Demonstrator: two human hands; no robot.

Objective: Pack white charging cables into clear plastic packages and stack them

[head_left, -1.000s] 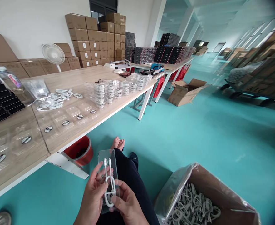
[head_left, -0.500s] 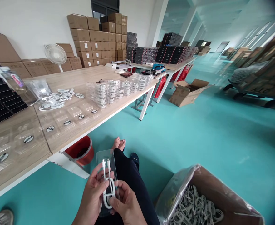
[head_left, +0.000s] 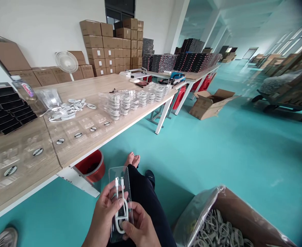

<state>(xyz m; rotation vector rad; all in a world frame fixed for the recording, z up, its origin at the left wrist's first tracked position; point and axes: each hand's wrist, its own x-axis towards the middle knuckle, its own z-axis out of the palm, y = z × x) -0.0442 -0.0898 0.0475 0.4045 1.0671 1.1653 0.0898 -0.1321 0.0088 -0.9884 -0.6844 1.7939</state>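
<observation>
Both hands were low in view, over my lap. Left hand (head_left: pixel 103 219) was closed on the left edge of the clear tray (head_left: pixel 120 174), fingers curled behind it and thumb lying across the front. Right hand (head_left: pixel 140 230) was pinched at the bottom end, thumb pressing the loop of the white cable (head_left: pixel 121 213) into the tray and fingers underneath. Neither hand was open.

The cable sat on the tray face, coil at the bottom and both plugs pointing up, side by side around mid-tray. I couldn't tell whether the plugs were seated in their slots.

Risks as I read them:
- The coil looked springy. If the right thumb eased off, the loop could pop out of its recess.
- The tray is thin and was held at two edges only, so squeezing harder could flex it and kick the plugs loose.
- Nothing supported it from below. A slip would drop it to the floor, between the red bucket (head_left: pixel 90 166) and the open carton (head_left: pixel 245 219) of loose cables.

The table (head_left: pixel 94 90) with the filled trays (head_left: pixel 125 101) was well apart, to the left.
</observation>
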